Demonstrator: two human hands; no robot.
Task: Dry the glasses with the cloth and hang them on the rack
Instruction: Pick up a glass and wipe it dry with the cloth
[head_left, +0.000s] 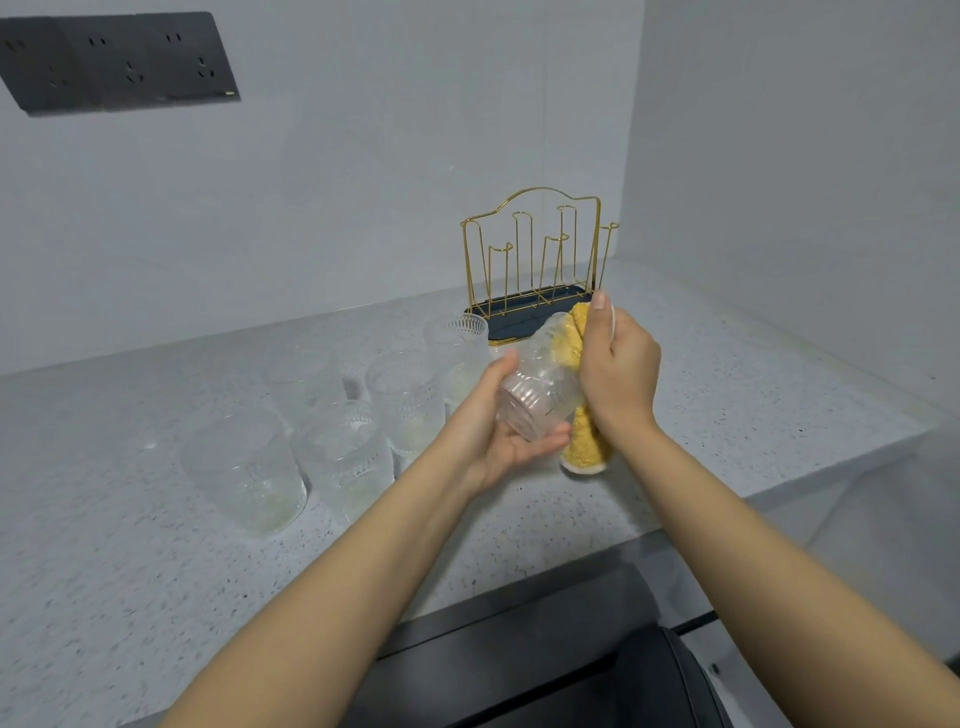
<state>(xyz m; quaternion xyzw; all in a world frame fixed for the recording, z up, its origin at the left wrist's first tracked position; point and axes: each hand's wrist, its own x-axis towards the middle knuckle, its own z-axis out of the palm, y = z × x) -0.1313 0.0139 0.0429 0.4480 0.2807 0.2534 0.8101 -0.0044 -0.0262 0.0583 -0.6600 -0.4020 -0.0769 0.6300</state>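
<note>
My left hand (501, 426) holds a clear ribbed glass (540, 389) by its base, tilted with the mouth pointing away toward the rack. My right hand (615, 364) grips a yellow cloth (569, 338) and pushes part of it into the glass mouth; the cloth's tail (584, 449) hangs down below my wrist. A gold wire rack (535, 249) on a dark tray stands behind my hands with all its prongs bare. Several more clear glasses (343, 452) stand upright on the counter to the left.
The speckled grey counter (156, 571) runs into a corner of grey walls. A dark socket panel (114, 60) is on the wall at top left. A black appliance (571, 665) sits below the counter's front edge.
</note>
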